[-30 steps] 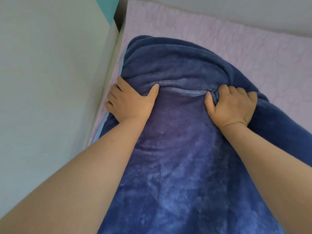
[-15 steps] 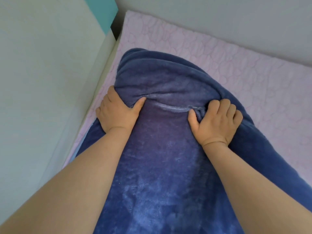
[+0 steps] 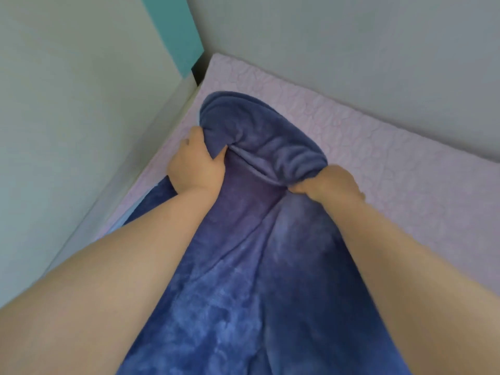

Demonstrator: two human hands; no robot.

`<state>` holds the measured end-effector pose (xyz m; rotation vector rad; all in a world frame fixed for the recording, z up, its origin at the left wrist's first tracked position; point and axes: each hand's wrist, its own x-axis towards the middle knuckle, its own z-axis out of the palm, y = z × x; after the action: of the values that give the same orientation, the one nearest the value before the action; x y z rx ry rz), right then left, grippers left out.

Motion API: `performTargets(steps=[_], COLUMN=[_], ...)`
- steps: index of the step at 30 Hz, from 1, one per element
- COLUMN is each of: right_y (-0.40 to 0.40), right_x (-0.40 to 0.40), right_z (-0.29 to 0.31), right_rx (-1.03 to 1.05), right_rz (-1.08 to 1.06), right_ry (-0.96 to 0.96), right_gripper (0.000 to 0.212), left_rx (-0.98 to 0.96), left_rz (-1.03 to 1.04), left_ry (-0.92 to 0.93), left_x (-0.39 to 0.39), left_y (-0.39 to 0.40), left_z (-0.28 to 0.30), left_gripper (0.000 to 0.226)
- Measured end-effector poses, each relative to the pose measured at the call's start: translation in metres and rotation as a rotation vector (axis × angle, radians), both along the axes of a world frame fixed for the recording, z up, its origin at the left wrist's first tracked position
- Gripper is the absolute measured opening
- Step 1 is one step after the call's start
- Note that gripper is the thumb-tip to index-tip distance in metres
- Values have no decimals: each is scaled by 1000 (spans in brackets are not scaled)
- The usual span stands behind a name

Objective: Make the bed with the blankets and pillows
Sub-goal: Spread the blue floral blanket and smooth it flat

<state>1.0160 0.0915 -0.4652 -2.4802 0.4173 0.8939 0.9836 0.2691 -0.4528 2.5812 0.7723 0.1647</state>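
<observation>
Where grey walls [image 3: 338, 50] corner | pink quilted mattress [image 3: 378, 147] | hands: left [image 3: 196, 165], right [image 3: 334, 182] grip navy blanket [image 3: 243, 266]

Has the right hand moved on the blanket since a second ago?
Yes. The right hand has swung outward toward the pink mattress, bunching the blue blanket.

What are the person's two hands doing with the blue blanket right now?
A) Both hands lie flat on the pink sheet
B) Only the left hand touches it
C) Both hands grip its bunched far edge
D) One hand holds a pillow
C: the left hand and the right hand each have fingers curled into the bunched far edge of the blue blanket, which lies over the pink sheet; no pillow is in view.
</observation>
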Motion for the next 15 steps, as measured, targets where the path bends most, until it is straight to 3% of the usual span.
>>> performTargets(steps=[3, 5, 7, 11, 15], right_y=[-12, -3, 8, 10, 12], right_x=[21, 33, 35, 27, 45], right_z=[26, 45, 40, -29, -55], right_rx=[20, -2, -82, -214, -248], right_rz=[37, 105, 183, 257, 163], right_ry=[-276, -512, -597, -604, -671], right_gripper=[45, 39, 36, 46, 59], left_rx=[99, 129, 136, 176, 333], left_rz=[-34, 12, 42, 50, 56], left_ry=[-68, -92, -45, 106, 36], left_x=[33, 55, 61, 58, 80], left_y=[6, 19, 26, 23, 28], left_z=[32, 41, 29, -39, -74], left_gripper=[42, 42, 43, 48, 49])
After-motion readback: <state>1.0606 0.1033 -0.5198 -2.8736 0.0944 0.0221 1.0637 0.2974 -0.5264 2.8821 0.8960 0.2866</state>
